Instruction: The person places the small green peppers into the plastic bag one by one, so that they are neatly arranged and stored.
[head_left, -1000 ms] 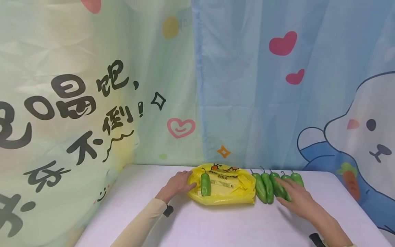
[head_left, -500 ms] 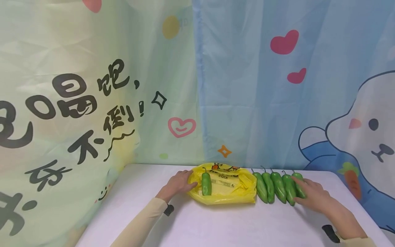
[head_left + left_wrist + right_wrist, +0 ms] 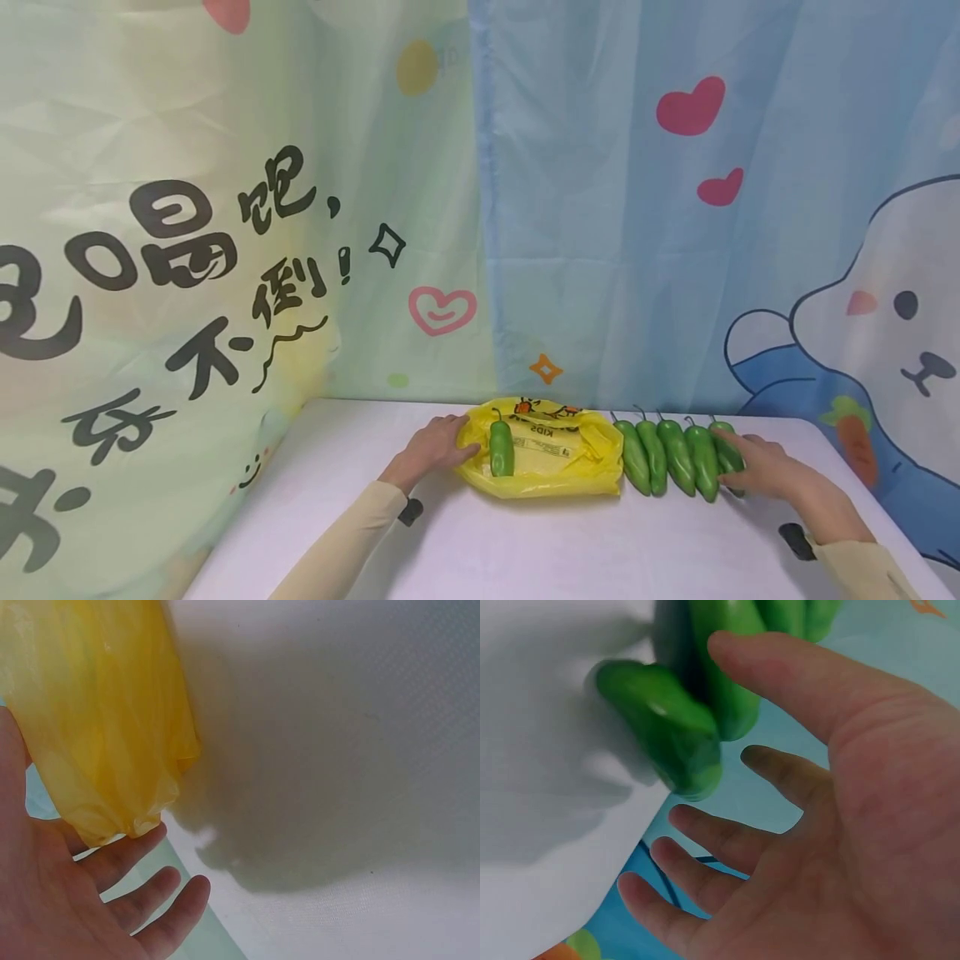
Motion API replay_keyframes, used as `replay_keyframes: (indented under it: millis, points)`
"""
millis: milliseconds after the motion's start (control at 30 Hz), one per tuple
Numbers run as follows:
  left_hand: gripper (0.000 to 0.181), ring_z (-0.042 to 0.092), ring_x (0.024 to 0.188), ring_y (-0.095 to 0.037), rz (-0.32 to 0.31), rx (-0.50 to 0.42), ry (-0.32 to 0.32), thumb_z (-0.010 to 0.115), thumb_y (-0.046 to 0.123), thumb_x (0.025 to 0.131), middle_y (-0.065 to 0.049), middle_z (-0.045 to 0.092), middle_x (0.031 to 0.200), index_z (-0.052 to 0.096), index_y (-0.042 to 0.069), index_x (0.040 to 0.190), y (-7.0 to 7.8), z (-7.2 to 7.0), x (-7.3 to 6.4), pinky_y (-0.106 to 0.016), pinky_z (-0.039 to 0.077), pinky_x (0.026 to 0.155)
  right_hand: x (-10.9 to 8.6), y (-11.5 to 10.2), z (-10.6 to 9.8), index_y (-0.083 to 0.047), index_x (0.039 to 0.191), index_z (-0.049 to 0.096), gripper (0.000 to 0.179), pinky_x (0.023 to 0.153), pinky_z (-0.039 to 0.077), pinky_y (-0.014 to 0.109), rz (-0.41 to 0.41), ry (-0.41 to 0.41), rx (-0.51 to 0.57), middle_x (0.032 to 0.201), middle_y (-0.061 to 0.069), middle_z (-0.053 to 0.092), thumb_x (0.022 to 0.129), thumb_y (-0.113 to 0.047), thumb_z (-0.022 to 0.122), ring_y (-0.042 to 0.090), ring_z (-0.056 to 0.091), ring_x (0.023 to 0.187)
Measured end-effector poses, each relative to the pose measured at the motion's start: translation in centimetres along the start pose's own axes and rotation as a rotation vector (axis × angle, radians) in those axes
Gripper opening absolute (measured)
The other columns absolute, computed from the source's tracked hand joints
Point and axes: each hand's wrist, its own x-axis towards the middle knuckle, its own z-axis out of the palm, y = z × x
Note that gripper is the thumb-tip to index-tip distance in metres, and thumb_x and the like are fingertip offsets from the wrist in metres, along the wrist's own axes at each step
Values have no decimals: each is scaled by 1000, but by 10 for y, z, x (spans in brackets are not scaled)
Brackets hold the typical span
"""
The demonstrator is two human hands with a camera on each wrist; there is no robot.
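A yellow plastic bag [image 3: 555,483] lies on the table with its mouth spread and one green pepper [image 3: 502,450] inside it, stem towards the back. At the bag's left end is my left hand [image 3: 435,446], its fingers loosely extended along the plastic; the left wrist view shows the bag [image 3: 112,727] between thumb and fingers. Right of the bag, several more green peppers [image 3: 678,458] lie side by side. My right hand [image 3: 765,467] is spread beside the rightmost pepper [image 3: 664,727], the thumb pointing across towards its neighbour, with nothing gripped.
The white table [image 3: 570,550] ends at a back edge against a printed curtain [image 3: 585,250]. Its right edge [image 3: 870,483] slants past my right forearm. A dark strap [image 3: 797,542] is on my right wrist.
My right hand has moved right, from over the middle of the pepper row to the rightmost pepper, uncovering the others. The left hand and the bag have stayed put.
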Motion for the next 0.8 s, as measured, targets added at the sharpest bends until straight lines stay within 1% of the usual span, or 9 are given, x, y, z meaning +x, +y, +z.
replay_keyframes:
  millis: [200,367,567,733,800]
  points:
    - [69,50,135,-37,3,-3,-4,57,50,95,-17,54,146,49,6,147,0,1,-1,-53,47,108,6,7,3,11,142,37,81,87,46,73,12,-47,40,125,47,46,82,-24,78,65,48,111]
    - [69,49,136,-37,-4,4,-5,57,51,95,-17,54,147,48,6,147,0,0,-1,-53,47,108,11,10,3,12,142,37,81,86,48,69,10,-67,50,122,45,49,82,-23,78,58,53,107]
    - [69,49,136,-37,-4,1,-8,57,51,96,-17,53,147,48,7,148,1,-1,1,-53,46,110,17,13,2,13,143,35,84,86,48,67,33,-92,68,123,44,52,82,-24,78,50,56,103]
    - [69,50,135,-37,-7,-7,-11,57,51,96,-17,54,147,48,6,148,1,-1,1,-53,46,109,19,13,5,15,142,33,85,88,48,68,34,-94,80,124,45,51,82,-26,77,52,57,104]
    - [69,50,135,-37,-7,-9,-12,57,51,96,-17,54,146,48,6,148,1,-1,1,-53,46,109,20,13,6,15,142,32,84,89,47,69,41,-97,82,125,46,49,83,-26,76,55,55,107]
